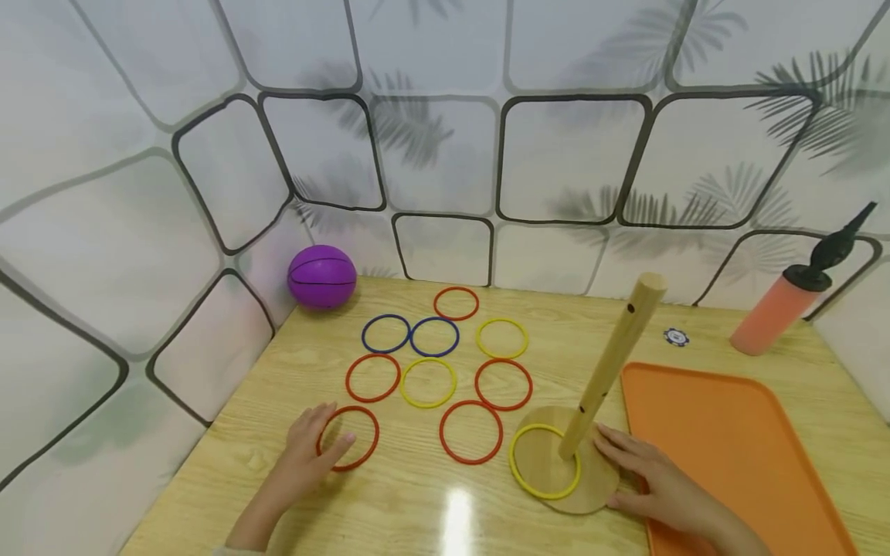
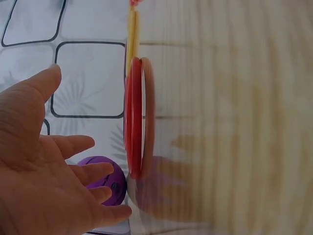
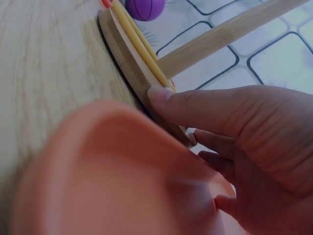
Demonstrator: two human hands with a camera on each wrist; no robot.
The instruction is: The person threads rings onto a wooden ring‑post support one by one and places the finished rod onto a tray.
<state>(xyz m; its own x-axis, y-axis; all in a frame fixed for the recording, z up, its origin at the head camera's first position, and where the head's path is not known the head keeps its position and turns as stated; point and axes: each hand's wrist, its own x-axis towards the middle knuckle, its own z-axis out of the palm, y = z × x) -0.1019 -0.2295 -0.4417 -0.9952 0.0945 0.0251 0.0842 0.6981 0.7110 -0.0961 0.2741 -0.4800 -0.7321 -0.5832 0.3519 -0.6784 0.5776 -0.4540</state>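
My right hand grips the edge of the round wooden base of a ring-toss stand, thumb on the near rim. A wooden peg rises from it. Lying on the base, a yellow ring surrounds the peg's foot. My left hand hovers with spread, relaxed fingers over the nearest left red ring. In the left wrist view, a gap shows between those fingers and the red ring. Another red ring lies between the left hand and the stand.
Several more rings lie flat behind, including a blue ring and a yellow ring. An orange tray borders the right hand. A purple ball, a chip and a pink pump stand farther back, near the wall.
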